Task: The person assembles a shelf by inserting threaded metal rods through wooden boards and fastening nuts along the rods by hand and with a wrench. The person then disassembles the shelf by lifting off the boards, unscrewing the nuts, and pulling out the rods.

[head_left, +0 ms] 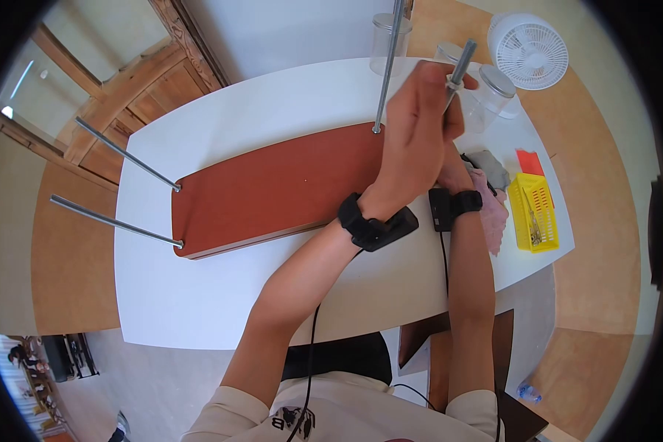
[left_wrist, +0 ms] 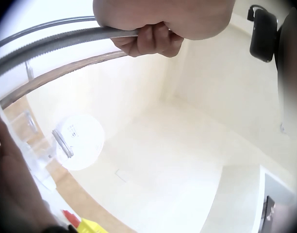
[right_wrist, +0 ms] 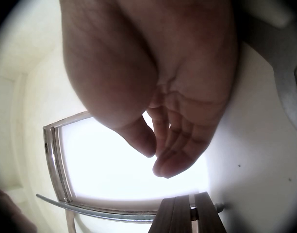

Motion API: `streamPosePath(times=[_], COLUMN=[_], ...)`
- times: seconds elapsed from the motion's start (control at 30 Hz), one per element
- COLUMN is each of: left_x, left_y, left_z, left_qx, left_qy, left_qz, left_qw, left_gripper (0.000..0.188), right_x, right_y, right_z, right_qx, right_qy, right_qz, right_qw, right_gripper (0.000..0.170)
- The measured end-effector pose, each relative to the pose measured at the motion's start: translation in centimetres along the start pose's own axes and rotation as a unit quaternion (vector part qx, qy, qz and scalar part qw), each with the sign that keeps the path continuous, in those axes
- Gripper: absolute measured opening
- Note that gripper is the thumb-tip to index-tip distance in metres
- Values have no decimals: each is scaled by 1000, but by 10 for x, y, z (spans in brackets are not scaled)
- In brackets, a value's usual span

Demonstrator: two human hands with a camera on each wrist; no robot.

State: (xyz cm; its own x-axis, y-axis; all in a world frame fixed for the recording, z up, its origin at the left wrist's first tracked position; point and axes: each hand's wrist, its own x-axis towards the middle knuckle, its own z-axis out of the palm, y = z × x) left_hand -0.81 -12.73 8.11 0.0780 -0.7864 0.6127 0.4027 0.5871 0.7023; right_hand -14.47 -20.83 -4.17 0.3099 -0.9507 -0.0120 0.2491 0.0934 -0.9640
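Observation:
My left hand (head_left: 412, 136) grips a threaded metal rod (head_left: 462, 65) near the right end of a red-brown board (head_left: 272, 184). The rod's top sticks up past the fingers, with a small collar (head_left: 454, 85) just above them. In the left wrist view the curled fingers (left_wrist: 156, 41) close round the rod. Behind the left hand, my right hand (head_left: 455, 175) is mostly hidden in the head view. Its own wrist view shows the right hand (right_wrist: 163, 97) loosely bent, thumb near the fingertips, nothing visible between them. The rod's lower end is hidden.
Three more rods stand at the board's corners, one (head_left: 389, 66) at the far right. Glass jars (head_left: 493, 92) and a white fan (head_left: 530, 51) are at the back right. Pink cloth (head_left: 491, 214) and a yellow basket (head_left: 524, 184) with metal tools lie at the table's (head_left: 221, 309) right edge.

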Motion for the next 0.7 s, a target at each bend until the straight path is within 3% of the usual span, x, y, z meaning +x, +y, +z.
streamPosePath(times=[0.07,0.13,0.23,0.33,0.37,0.43,0.47,0.53,0.63,0.7], left_x=[-1,-4,-5,-5,-3,-3,-4,-6,-7,-6], left_y=[0,4,12,-3,-1,5,5,7,12,10], left_z=[-3,-3,0,-3,-6,-15,-16,-17,-9,-14], left_qx=[-47,11,48,83,82,0,0,-79,19,-5], left_qy=[4,-24,-34,-51,-50,-64,-63,-65,-46,-59], left_qz=[-19,-42,-49,-24,-25,-131,-131,-143,-135,-128], left_qw=[999,999,997,995,995,989,989,984,990,990], left_gripper=[43,64,68,74,74,74,74,51,58,57], right_x=[-1,-1,-4,-7,-5,-3,-2,0,-3,-4], right_y=[-2,0,-8,-8,-7,0,1,2,-6,-2], right_z=[1,0,4,6,6,6,5,2,0,2], right_qx=[-61,-52,-91,-48,-50,-65,-66,-55,-96,-64], right_qy=[7,-18,-10,-22,-21,-15,-16,-25,-15,-12], right_qz=[-16,-60,-18,-47,-46,-112,-111,-90,-16,-28], right_qw=[998,997,996,998,997,991,992,994,995,997], right_gripper=[27,30,32,34,34,32,32,30,23,21])
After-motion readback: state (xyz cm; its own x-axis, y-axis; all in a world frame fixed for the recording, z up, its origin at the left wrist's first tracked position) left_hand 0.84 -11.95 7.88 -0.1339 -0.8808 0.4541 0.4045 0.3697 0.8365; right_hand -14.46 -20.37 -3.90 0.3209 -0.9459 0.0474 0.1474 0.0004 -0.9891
